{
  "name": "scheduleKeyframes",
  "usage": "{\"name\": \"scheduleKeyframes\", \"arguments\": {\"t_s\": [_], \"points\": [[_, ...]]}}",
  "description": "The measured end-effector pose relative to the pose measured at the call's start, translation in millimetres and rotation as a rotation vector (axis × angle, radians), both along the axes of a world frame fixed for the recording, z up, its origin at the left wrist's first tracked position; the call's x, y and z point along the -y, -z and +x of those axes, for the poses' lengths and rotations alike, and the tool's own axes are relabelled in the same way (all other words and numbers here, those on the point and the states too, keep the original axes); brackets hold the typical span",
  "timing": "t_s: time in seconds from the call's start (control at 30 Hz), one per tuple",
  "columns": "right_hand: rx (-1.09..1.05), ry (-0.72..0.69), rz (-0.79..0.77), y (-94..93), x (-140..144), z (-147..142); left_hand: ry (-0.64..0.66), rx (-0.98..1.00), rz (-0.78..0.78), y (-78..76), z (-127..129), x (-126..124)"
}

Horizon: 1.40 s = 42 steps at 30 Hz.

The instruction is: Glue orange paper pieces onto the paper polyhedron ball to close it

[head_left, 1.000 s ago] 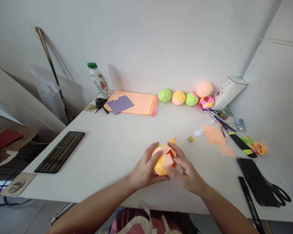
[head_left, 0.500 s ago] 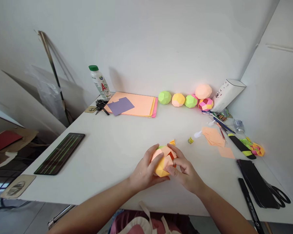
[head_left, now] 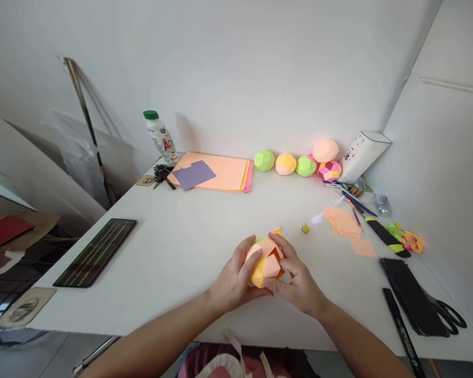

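1. A wide passage runs over the table (head_left: 173, 236) between the phone (head_left: 95, 253) and the left hand (head_left: 234, 275).
2. Paper sheets (head_left: 229, 172) and a row of balls (head_left: 286, 164) block the back.
3. A marker (head_left: 402, 329) and scissors (head_left: 442, 305) crowd the right side.

Two hands (head_left: 229, 279) are holding one ball (head_left: 271, 266), five other balls (head_left: 264, 160) are resting, and one bottle (head_left: 161, 140), one marker (head_left: 402, 332) and one pair of scissors (head_left: 440, 303) are sharing one table (head_left: 173, 247).

Soft light; bottle (head_left: 161, 138) casts faint shadow; edges stretched.
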State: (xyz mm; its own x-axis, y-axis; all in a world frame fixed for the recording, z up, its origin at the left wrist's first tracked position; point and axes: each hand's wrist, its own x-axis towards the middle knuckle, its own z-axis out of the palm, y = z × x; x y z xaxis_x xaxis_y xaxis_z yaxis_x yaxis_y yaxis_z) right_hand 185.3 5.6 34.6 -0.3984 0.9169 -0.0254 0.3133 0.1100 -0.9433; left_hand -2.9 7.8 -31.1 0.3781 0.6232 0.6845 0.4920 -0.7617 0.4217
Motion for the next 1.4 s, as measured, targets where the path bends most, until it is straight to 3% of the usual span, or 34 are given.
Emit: {"name": "scheduleKeyframes", "arguments": {"t_s": [0.3,0.53,0.73,0.83,1.07,1.4], "points": [[0.057,-0.027,0.062,10.7,-6.2,3.5,0.134,0.023,-0.258,-4.4,-1.1,3.3],[0.084,-0.040,0.124,12.1,-12.3,9.7,0.154,0.070,-0.420,1.0,-1.8,0.4],[-0.130,0.286,0.242,5.0,-24.6,19.7,0.203,0.204,-0.561,10.7,-3.6,-10.1],[-0.096,0.361,0.229,4.9,-32.2,24.7,0.262,0.186,-0.577,10.4,-7.4,-15.1],[0.109,0.420,0.411,29.6,-45.1,30.8,0.311,0.137,-0.607,-5.0,-19.0,-15.3],[0.380,0.280,0.608,68.3,-71.0,24.0,0.326,0.303,-0.655,-11.3,-18.4,-11.0]]}}
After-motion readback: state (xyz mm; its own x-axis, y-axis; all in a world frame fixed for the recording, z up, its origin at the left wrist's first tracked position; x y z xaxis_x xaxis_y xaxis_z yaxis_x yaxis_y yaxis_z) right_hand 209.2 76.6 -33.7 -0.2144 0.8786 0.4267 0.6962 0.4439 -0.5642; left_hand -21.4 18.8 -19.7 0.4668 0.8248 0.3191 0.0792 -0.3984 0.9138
